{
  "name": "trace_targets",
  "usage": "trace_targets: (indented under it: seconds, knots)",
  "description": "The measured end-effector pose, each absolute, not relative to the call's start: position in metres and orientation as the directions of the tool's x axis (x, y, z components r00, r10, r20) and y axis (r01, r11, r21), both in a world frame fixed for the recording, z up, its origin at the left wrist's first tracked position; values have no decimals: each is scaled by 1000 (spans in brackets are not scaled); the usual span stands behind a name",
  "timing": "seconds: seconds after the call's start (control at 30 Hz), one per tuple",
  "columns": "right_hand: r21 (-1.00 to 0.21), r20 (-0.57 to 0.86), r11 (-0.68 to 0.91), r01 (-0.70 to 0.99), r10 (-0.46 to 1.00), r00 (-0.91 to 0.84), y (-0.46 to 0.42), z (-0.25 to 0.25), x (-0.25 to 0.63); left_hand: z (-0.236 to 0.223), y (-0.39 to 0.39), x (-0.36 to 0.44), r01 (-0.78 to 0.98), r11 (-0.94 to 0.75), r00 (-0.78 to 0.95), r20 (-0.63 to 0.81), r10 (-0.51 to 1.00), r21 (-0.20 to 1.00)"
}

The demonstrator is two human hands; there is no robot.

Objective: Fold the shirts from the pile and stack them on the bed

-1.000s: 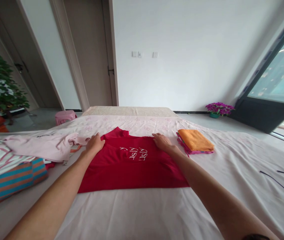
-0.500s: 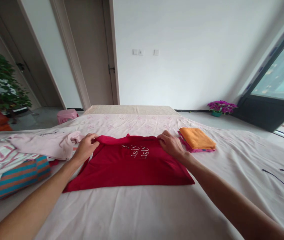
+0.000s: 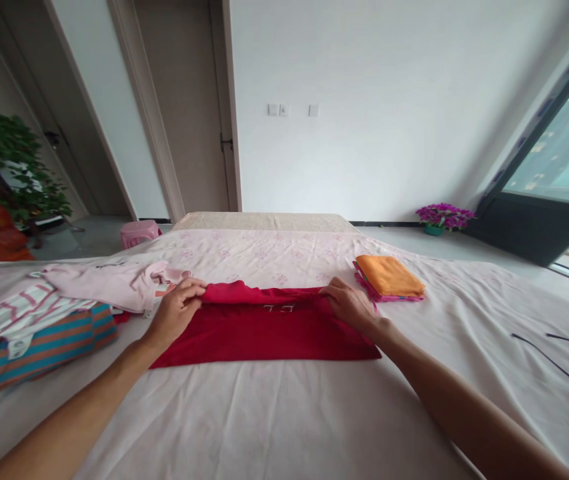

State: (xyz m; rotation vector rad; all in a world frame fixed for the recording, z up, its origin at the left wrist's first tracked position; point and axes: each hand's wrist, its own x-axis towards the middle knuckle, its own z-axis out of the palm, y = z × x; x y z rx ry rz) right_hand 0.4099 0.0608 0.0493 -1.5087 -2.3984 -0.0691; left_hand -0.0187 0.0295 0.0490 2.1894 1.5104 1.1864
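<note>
A dark red shirt (image 3: 269,337) lies spread on the pale bedsheet (image 3: 284,420), its far part turned over toward me so that most of the white lettering is covered. My left hand (image 3: 180,305) pinches the folded edge at the far left corner. At the far right corner, my right hand (image 3: 351,303) is closed on the same edge, fingertips partly hidden by the hand itself. Just beyond my right hand sits a stack of folded clothes (image 3: 389,277), orange on top and pink beneath.
On the left lies a loose heap with a pink garment (image 3: 109,285), a white striped one (image 3: 39,307) and a blue-and-brown striped one (image 3: 54,347). Dark cords (image 3: 559,367) rest at the right. Beyond the bed stand a pink stool (image 3: 140,232) and purple flowers (image 3: 444,215).
Both hands have drawn the shirt's far edge toward me, folding it over the lettering. Less of the shirt's front shows now. The view has shifted slightly.
</note>
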Motion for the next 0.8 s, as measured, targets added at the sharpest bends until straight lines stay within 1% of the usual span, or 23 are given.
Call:
trace_targets:
  seconds: [0.03, 0.07, 0.13, 0.17, 0.3, 0.37, 0.47, 0.53, 0.63, 0.7, 0.73, 0.8]
  knots:
    - [-132, 294, 439, 889, 873, -388, 58, 48, 413, 48, 22, -22, 665, -503, 177, 537, 825, 552]
    - [-141, 291, 429, 892, 879, -377, 56, 47, 415, 46, 15, -26, 661, -539, 227, 544, 808, 523]
    - [-152, 249, 405, 902, 899, -361, 54, 45, 418, 40, 5, -33, 659, -539, 299, 474, 828, 525]
    - [-153, 224, 393, 907, 907, -356, 54, 44, 417, 36, 2, -36, 656, -510, 300, 428, 852, 556]
    - [-139, 189, 386, 912, 914, -359, 57, 42, 411, 24, 6, -36, 592, -312, 177, 258, 950, 743]
    - [-134, 190, 390, 911, 912, -362, 58, 42, 409, 22, 11, -33, 564, -262, 167, 202, 965, 783]
    - [-146, 205, 386, 911, 913, -354, 61, 44, 410, 25, 20, -28, 595, -262, 136, 226, 965, 760]
    - [-169, 241, 371, 913, 914, -326, 65, 49, 411, 32, 30, -27, 586, -249, 60, 266, 962, 771]
    - [-188, 320, 341, 921, 908, -271, 75, 61, 410, 52, 54, -29, 445, -220, -119, 300, 946, 868]
    - [-184, 349, 323, 929, 904, -245, 82, 69, 407, 67, 70, -30, 397, -207, -232, 316, 920, 894]
    - [-180, 352, 318, 931, 905, -241, 85, 73, 405, 73, 76, -31, 424, -212, -251, 339, 907, 880]
    - [-180, 350, 318, 931, 905, -242, 88, 77, 403, 80, 81, -32, 545, -234, -217, 405, 888, 805]
